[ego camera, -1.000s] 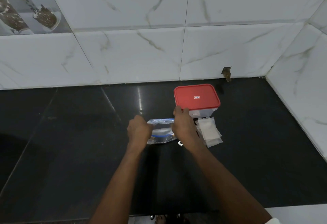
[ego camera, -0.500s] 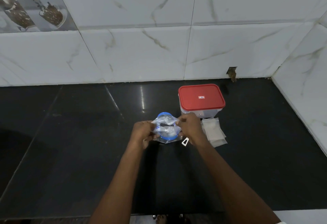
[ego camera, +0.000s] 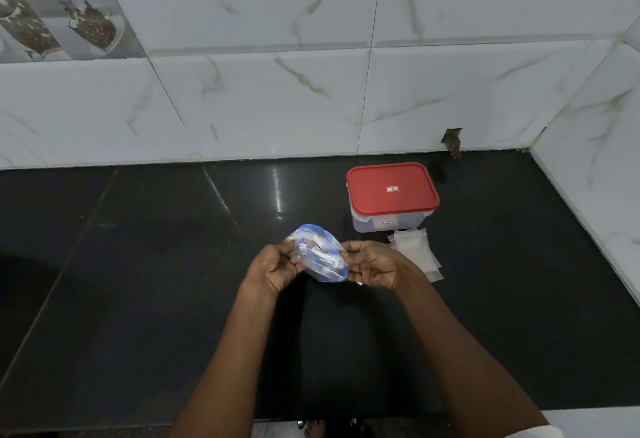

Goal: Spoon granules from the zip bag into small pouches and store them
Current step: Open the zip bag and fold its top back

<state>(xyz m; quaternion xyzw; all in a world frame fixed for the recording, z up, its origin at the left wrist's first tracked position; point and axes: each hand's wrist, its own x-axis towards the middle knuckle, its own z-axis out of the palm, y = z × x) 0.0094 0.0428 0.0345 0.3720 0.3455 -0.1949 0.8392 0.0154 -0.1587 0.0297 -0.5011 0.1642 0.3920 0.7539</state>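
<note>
Clear plastic zip bag (ego camera: 320,255) was held over the counter (ego camera: 138,299); left hand (ego camera: 277,266) and right hand (ego camera: 372,264) pinched its mouth with curled fingers (ego camera: 349,253); judged the opening step; spooning next required the mouth spread wide.

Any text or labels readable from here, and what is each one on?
Sticker on the red lid: too small to read.
Label on the box front wall: blurred, unreadable.
Zip bag: blue and white marks, no legible words.
Pouches: no print visible.
</note>
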